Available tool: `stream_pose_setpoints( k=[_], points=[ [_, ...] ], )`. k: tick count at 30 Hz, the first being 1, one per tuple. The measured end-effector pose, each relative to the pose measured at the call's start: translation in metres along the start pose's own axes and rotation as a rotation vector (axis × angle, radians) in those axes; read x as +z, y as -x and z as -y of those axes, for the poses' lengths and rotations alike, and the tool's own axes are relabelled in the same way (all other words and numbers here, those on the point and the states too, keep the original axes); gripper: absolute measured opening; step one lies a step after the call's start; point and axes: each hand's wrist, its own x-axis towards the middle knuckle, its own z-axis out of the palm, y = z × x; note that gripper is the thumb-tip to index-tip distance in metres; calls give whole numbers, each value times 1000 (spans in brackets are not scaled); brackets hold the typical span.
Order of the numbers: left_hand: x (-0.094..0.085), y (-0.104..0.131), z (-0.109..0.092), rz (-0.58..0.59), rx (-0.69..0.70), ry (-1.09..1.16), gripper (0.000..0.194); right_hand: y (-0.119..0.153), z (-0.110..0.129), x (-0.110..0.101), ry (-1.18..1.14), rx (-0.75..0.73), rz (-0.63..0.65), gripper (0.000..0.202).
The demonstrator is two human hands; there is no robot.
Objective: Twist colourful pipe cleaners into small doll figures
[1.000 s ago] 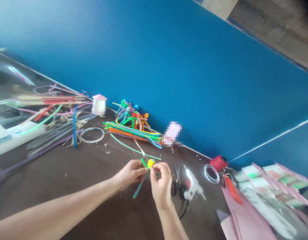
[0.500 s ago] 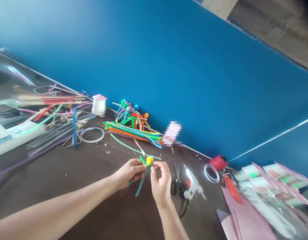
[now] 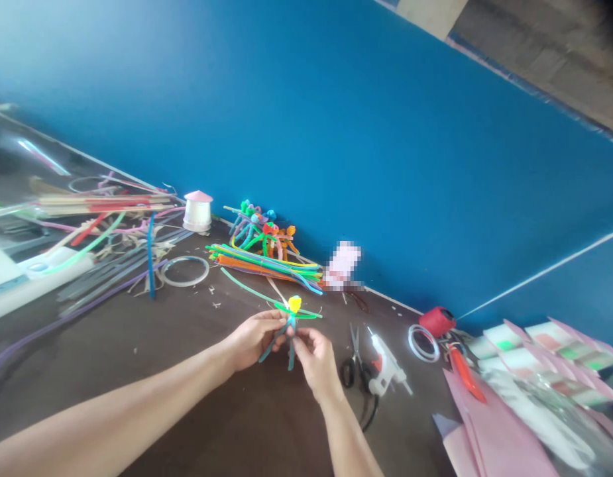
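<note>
Between my two hands is a small pipe-cleaner figure [image 3: 295, 305], upright, with a yellow head, green arms stretched sideways and blue-teal legs hanging down. My left hand [image 3: 256, 338] is closed on its left side, thumb and fingers pinching the teal part below the green arms. My right hand [image 3: 315, 358] pinches it from the other side, thumb and fingertips near the top of the right leg. Just behind the figure, a long pale green pipe cleaner [image 3: 246, 289] lies on the dark table [image 3: 187, 358].
A pipe-cleaner bundle [image 3: 266, 265] lies by the wall, with several finished figures [image 3: 266, 228] behind it. Scissors [image 3: 354, 361] and a white glue gun [image 3: 387, 364] lie right of my hands. Further right are red thread [image 3: 437, 321] and pink sheets [image 3: 485, 424]. A clear ring [image 3: 184, 271] is left.
The figure has turned upright, with its green arms now spread level and both legs showing. My right hand has moved lower and closed on the figure's lower part.
</note>
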Motion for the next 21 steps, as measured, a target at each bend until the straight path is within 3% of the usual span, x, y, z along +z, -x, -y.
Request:
stream_pose_setpoints(
  k=[6, 14, 21],
  points=[
    [-1, 1, 2, 22, -35, -102, 16, 1, -3, 6, -10, 89, 40, 31],
    [1, -1, 1, -116, 68, -308, 26, 1, -2, 3, -157, 279, 176, 31],
    [0, -1, -2, -145, 128, -330, 28, 2, -2, 2, -87, 231, 218, 31]
  ],
)
